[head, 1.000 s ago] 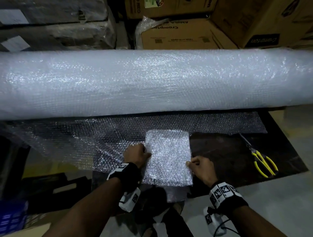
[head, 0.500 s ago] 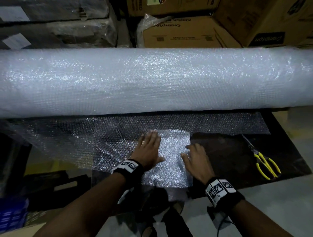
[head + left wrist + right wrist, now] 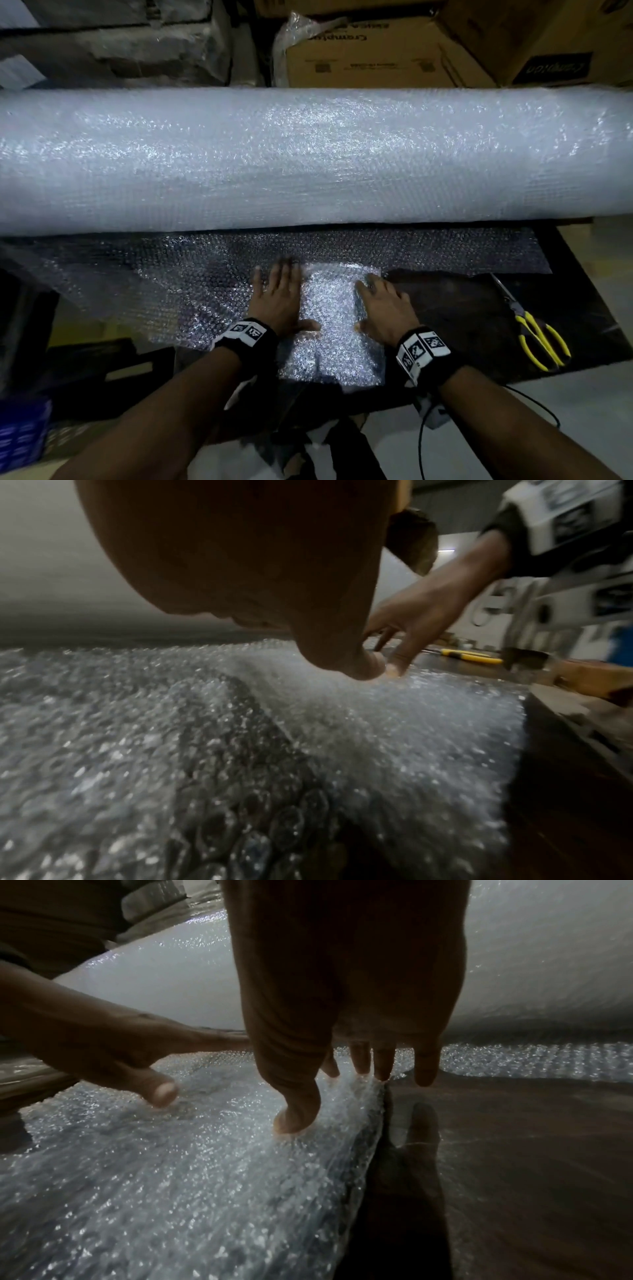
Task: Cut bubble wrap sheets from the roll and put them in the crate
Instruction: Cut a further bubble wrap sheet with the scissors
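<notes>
Dark mat point(image 3: 462, 308): both hands, fisted earlier, now flat-fingered on folded bubble wrap sheet point(image 3: 337, 329); left hand point(image 3: 279, 299), right hand point(image 3: 385, 310).

big white bubble wrap roll point(image 3: 308, 157) lies sideways across the view, loose end spread flat toward the person. small folded bubble wrap sheet point(image 3: 337, 329) lies flat, overlapping that end's right part. yellow-handled scissors point(image 3: 534, 334) lie closed, well right of it.
</notes>
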A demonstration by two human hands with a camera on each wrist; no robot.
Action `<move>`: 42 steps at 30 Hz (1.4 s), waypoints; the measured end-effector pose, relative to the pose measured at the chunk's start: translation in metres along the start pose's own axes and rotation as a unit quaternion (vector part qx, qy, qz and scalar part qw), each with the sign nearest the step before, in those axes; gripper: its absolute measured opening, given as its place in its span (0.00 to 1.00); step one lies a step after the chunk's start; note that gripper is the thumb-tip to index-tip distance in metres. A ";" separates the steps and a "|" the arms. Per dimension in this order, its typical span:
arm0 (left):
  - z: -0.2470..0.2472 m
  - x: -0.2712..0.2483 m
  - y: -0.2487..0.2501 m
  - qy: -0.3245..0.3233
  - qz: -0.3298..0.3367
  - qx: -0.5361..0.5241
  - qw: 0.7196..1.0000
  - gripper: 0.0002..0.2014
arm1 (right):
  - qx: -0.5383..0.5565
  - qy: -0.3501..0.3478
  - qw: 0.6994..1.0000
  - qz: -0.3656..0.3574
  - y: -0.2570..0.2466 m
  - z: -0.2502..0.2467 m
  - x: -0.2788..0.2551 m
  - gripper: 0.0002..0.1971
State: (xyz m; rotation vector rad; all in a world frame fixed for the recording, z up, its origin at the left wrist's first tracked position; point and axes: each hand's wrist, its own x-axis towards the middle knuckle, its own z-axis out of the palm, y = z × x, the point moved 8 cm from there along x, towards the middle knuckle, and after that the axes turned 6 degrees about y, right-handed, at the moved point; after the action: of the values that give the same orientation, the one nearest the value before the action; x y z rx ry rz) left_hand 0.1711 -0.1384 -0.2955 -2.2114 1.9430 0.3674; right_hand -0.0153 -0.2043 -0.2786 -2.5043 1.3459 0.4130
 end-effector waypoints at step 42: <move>0.073 -0.157 -0.080 -0.039 0.005 -0.010 0.999 0.42 | -0.061 0.064 0.993 -0.076 -0.079 0.020 -0.064 0.24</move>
State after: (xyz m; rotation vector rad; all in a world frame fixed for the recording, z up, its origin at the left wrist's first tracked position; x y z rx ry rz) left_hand 0.2266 0.0421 -0.3213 -2.1654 1.9189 0.4685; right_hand 0.0153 -0.1058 -0.2656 -2.7528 1.1955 0.3164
